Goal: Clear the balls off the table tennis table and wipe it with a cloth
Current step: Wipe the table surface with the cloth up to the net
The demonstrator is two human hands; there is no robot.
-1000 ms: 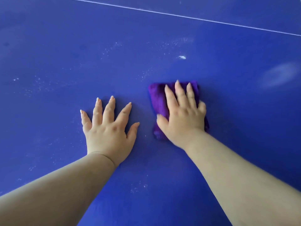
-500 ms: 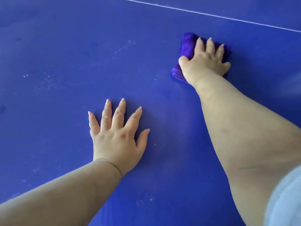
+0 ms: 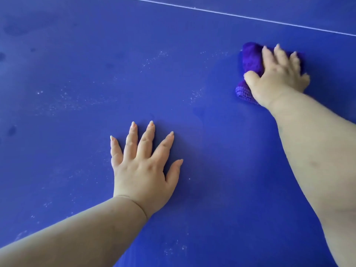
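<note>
Cloth [image 3: 250,60]: purple, bunched under right hand [image 3: 277,78]; fingers pressed on it
Left hand [image 3: 142,170]: flat on blue surface [image 3: 77,74]; fingers splayed

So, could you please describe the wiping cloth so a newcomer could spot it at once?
On the blue table, look just below the white line. The cloth lies pressed under the right hand. It is the only purple, fuzzy thing there.
</note>
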